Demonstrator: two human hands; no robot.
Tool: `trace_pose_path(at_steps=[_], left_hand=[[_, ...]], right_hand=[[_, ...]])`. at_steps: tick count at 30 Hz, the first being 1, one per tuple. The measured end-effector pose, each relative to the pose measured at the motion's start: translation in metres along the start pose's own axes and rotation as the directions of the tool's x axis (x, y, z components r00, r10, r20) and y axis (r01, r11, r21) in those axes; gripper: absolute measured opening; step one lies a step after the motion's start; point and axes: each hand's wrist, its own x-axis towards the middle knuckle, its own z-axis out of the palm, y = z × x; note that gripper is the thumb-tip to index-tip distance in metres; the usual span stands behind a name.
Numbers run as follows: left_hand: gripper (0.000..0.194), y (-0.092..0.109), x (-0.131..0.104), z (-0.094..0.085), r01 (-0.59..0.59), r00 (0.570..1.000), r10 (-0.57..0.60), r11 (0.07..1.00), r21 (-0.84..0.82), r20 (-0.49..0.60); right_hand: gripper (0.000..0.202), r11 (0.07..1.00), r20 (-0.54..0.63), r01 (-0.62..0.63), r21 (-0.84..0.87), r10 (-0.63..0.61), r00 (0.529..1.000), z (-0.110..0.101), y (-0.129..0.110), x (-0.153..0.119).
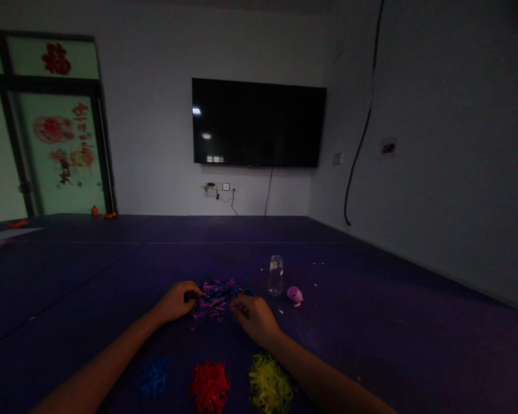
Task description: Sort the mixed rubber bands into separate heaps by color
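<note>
A mixed pile of thin purple, pink and dark blue bands [218, 296], some of them looped, lies on the dark purple tabletop between my hands. My left hand [179, 302] is at the pile's left edge, its thumb and fingers curled together against the bands. On the right side, my right hand [256, 321] has its fingertips pinched low over the pile. What either pinch holds is too small and dark to make out. Nearer to me lie three sorted heaps: blue bands [154, 376], red bands [210, 386] and yellow bands [270, 384].
Beyond my right hand stands a clear bottle [275, 279], with a pink cup-like piece [294, 296] beside it. Small white scraps are scattered around them. A white sheet [15, 233] lies far left. A dark cable [357, 164] hangs along the right wall [449, 190].
</note>
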Motion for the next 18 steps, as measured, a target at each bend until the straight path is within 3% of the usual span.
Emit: trace_pose_path(at_steps=[7,13,18], left_hand=[[0.025,0.0001,0.0014,-0.0025,0.0,0.999,-0.002,1.0,0.026,0.047],[0.033,0.0035,0.001,-0.0014,-0.144,0.984,0.122,0.972,0.186,0.128],[0.039,0.0066,0.0032,0.0034,-0.133,0.991,0.13,0.985,0.112,0.029]], right_hand=[[0.017,1.0,0.001,0.007,0.0,-0.007,1.0,0.0003,0.002,0.0],[0.016,1.0,-0.003,-0.007,-0.009,0.007,1.0,-0.0005,0.0005,-0.0008],[0.016,1.0,-0.013,-0.004,0.013,0.004,1.0,-0.0012,-0.001,-0.0009]])
